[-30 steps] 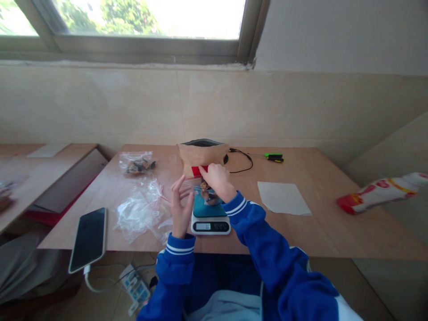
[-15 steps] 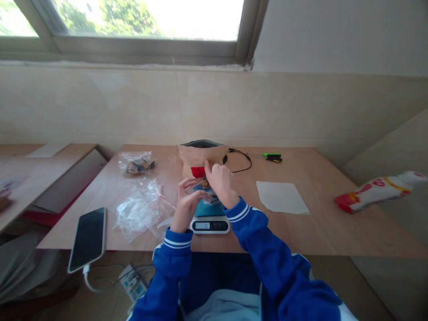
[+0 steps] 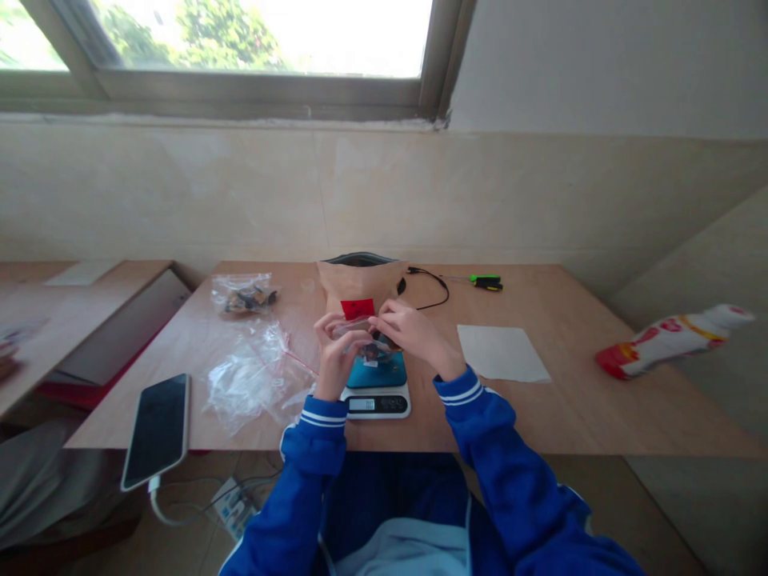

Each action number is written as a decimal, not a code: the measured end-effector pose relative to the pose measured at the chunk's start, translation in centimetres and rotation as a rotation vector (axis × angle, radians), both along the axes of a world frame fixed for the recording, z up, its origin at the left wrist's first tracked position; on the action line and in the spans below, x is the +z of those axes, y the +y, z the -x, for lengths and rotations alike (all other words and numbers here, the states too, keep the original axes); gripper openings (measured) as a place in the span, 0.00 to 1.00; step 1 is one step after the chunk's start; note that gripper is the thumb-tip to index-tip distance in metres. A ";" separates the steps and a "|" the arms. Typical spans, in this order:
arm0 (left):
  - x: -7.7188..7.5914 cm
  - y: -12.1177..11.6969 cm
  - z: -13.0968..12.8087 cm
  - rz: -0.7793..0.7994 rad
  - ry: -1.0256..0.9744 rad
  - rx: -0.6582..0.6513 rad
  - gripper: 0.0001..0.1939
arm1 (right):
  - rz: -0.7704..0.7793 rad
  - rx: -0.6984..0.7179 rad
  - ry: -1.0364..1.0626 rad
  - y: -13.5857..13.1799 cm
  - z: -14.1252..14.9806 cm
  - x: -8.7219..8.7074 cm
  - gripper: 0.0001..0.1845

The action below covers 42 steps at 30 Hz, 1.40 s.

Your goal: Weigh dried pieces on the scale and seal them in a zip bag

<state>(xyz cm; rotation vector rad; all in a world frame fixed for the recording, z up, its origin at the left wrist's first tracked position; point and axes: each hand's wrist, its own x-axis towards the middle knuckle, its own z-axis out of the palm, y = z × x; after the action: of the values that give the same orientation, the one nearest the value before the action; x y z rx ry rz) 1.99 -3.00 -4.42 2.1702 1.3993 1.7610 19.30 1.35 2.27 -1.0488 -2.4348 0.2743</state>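
Note:
Both hands are above a small digital kitchen scale (image 3: 377, 390) with a blue top and a lit display. My left hand (image 3: 337, 348) grips the left side of a small clear plastic bag (image 3: 373, 350) with dark and brown bits inside. The fingers of my right hand (image 3: 414, 332) are pinched at the bag's upper edge. Just behind the hands stands a brown paper pouch (image 3: 360, 280) with a red label, its dark-lined mouth gaping. What the bits in the bag are is too small to tell.
Left lie a filled clear bag (image 3: 243, 296), a heap of clear plastic bags (image 3: 252, 384) and a phone (image 3: 157, 428) on a cable, overhanging the edge. To the right are a white paper (image 3: 502, 352), a black cable (image 3: 441, 288), a screwdriver (image 3: 487, 282) and a bottle (image 3: 666, 344).
My right hand has moved from over the bag's contents to its upper edge, wrist swung rightward. The left hand still holds the bag, and more of the scale's blue top shows.

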 end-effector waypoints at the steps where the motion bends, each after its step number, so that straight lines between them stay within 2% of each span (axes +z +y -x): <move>1: 0.1 0.0 0.0 0.005 -0.011 -0.014 0.07 | -0.034 -0.047 -0.033 0.0 0.0 0.0 0.23; 4: 0.2 0.1 -0.1 0.016 -0.018 -0.039 0.08 | -0.105 -0.136 -0.162 0.1 0.7 -0.1 0.18; 8: 0.2 0.3 0.1 0.034 -0.025 -0.038 0.09 | -0.165 -0.037 -0.261 0.7 1.8 -0.2 0.16; 11: 0.2 0.5 0.4 0.039 -0.056 -0.068 0.08 | -0.230 0.004 -0.200 1.3 2.1 0.0 0.19; 13: 0.2 0.7 0.7 0.051 -0.081 -0.093 0.06 | -0.280 -0.025 -0.023 1.5 1.7 0.4 0.21; 17: 0.2 1.1 1.4 0.110 -0.263 -0.132 0.05 | -0.284 -0.200 0.586 0.5 -0.3 0.7 0.23; 19: 0.5 1.3 1.8 0.140 -0.376 -0.137 0.06 | -0.296 -0.281 0.858 -1.0 -1.0 -0.4 0.23; 21: 0.9 1.5 2.2 0.152 -0.438 -0.126 0.07 | -0.338 -0.323 0.988 -2.8 -1.0 -2.4 0.23; 22: 1.2 1.6 2.4 0.151 -0.445 -0.119 0.07 | -0.350 -0.307 0.963 -3.8 -0.7 -3.6 0.23; 23: 1.4 1.6 2.5 0.145 -0.441 -0.110 0.07 | -0.337 -0.230 0.834 -4.7 -0.2 -4.8 0.22; 26: 2.3 1.7 2.9 0.112 -0.377 -0.063 0.06 | -0.270 0.015 0.330 -6.6 2.2 -7.5 0.16; 28: 2.9 1.6 2.9 0.083 -0.319 -0.031 0.06 | -0.211 0.083 0.079 -7.0 4.0 -8.3 0.08; 30: 3.4 1.4 2.7 0.055 -0.270 -0.005 0.05 | -0.144 0.063 -0.076 -6.8 5.7 -8.5 0.11; 33: 4.0 1.1 2.2 0.012 -0.242 0.017 0.05 | -0.020 -0.016 -0.230 -6.2 7.7 -8.5 0.20; 36: 4.2 0.7 1.7 -0.002 -0.252 0.021 0.05 | 0.065 -0.050 -0.334 -5.6 9.1 -8.5 0.18; 42: 4.0 0.1 1.1 0.010 -0.328 0.015 0.07 | -0.008 -0.083 -0.335 -5.2 9.9 -9.3 0.18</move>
<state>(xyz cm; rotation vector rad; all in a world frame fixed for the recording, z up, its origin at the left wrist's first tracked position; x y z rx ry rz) 0.88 -2.89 -0.41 1.7635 1.3402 1.9944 9.41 -3.90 -7.00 -1.2752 -2.6715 0.0642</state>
